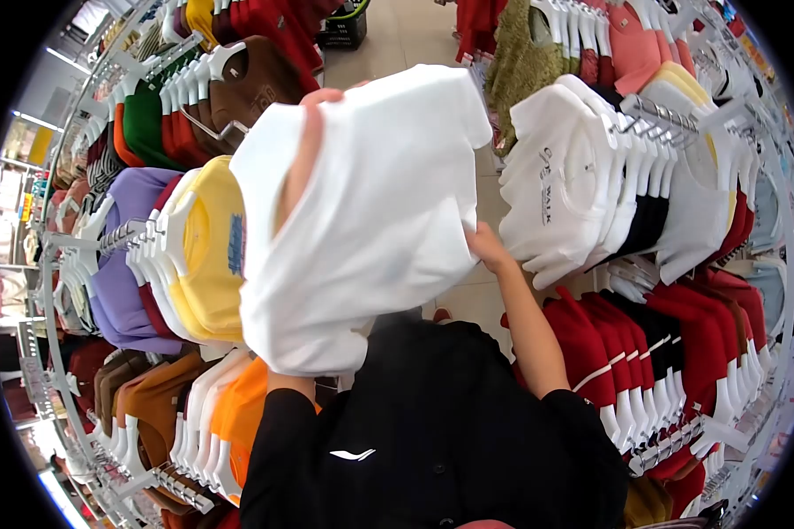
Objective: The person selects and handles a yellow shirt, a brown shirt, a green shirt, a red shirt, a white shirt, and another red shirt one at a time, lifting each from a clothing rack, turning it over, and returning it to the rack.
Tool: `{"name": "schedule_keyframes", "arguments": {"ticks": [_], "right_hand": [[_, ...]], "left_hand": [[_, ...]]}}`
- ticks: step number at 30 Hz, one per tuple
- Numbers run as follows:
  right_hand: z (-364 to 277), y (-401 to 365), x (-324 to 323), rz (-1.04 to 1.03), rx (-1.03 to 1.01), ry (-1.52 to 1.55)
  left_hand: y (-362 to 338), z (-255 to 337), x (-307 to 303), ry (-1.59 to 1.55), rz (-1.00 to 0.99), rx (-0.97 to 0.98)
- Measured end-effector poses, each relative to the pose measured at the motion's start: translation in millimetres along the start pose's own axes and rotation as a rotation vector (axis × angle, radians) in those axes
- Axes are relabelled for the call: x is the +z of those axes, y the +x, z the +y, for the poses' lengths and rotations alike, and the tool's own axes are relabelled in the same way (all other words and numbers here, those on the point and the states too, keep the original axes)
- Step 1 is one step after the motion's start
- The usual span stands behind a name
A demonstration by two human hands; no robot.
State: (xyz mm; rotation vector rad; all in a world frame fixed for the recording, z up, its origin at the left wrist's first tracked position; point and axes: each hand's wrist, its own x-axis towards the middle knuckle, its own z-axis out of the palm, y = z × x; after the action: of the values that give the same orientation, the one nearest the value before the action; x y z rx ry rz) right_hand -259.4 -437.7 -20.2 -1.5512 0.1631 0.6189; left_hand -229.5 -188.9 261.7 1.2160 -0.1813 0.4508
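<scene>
A white T-shirt [388, 176] is spread out in front of my chest, held up off the racks. My left forearm passes beneath the cloth and shows through the neck opening. At the top edge of the shirt, the fingers of my left hand [322, 95] curl over the fabric near the collar; the rest of that hand is covered. On the other side, my right hand [485, 247] pinches the shirt's edge between closed fingers.
Yellow shirts [207, 256] and purple shirts [132, 256] hang on the left rack. White printed shirts [551, 185] hang at right, above red garments [573, 344]. A tiled aisle floor [406, 35] runs between, with a black basket [344, 31] at the far end.
</scene>
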Motion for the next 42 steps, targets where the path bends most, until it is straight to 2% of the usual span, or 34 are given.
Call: {"name": "schedule_keyframes", "arguments": {"ticks": [1, 2, 3, 4, 5, 7, 8, 9, 11, 13, 15, 19, 23, 24, 27, 28, 31, 34, 38, 39, 42], "right_hand": [[-12, 9, 2, -0.011, 0.0, -0.011], [-28, 14, 5, -0.059, -0.037, -0.052], [-35, 28, 9, -0.084, -0.046, -0.058], [-42, 42, 12, -0.107, -0.056, -0.066], [-49, 55, 16, -0.129, -0.066, -0.074], [-61, 71, 32, -0.224, -0.076, 0.102], [-65, 78, 39, -0.271, -0.077, 0.193], [-35, 110, 42, -0.379, -0.131, 0.268], [-19, 119, 61, -0.383, -0.074, 0.437], [-15, 115, 81, -0.347, -0.015, 0.595], [-23, 96, 97, -0.269, 0.033, 0.741], [-27, 78, 116, -0.176, 0.059, 0.931], [-10, 56, 100, -0.365, 0.066, 1.037], [2, 44, 83, -0.609, 0.177, 1.234], [30, 32, 72, -0.368, 0.041, 0.716], [14, 29, 69, -0.36, 0.086, 0.474], [-21, 24, 81, -0.166, 0.14, 0.333], [-22, 27, 75, -0.07, 0.172, 0.423], [-25, 24, 64, 0.1, 0.079, 0.323], [-22, 23, 58, 0.094, 0.059, 0.257], [47, 49, 38, 0.152, 0.123, 0.075]], "left_hand": [[9, -3, -6, 0.043, 0.01, -0.004], [19, -9, -13, 0.193, -0.034, 0.082], [28, -13, -24, 0.397, -0.069, 0.206], [45, -13, -35, 0.788, -0.106, 0.448], [57, -16, -39, 0.755, -0.047, 0.477], [77, 2, -39, 0.841, -0.022, 0.447], [89, 14, -41, 1.064, -0.023, 0.54], [100, 22, -42, 1.182, -0.029, 0.527], [125, 26, -47, 1.532, -0.036, 0.438], [150, 19, -57, 1.64, -0.066, 0.388], [173, 4, -71, 1.574, -0.015, 0.485], [202, -11, -102, 1.647, -0.027, 0.329], [218, -43, -131, 1.63, -0.092, 0.188], [223, -54, -125, 1.612, -0.126, 0.149], [229, -64, -105, 1.59, -0.169, 0.078], [231, -68, -100, 1.566, -0.188, 0.084], [237, -80, -74, 1.507, -0.218, 0.08], [236, -87, -47, 1.51, -0.256, 0.08], [236, -94, -3, 1.485, -0.328, 0.112], [234, -95, 7, 1.443, -0.341, 0.12], [227, -96, 42, 1.354, -0.427, 0.152]]}}
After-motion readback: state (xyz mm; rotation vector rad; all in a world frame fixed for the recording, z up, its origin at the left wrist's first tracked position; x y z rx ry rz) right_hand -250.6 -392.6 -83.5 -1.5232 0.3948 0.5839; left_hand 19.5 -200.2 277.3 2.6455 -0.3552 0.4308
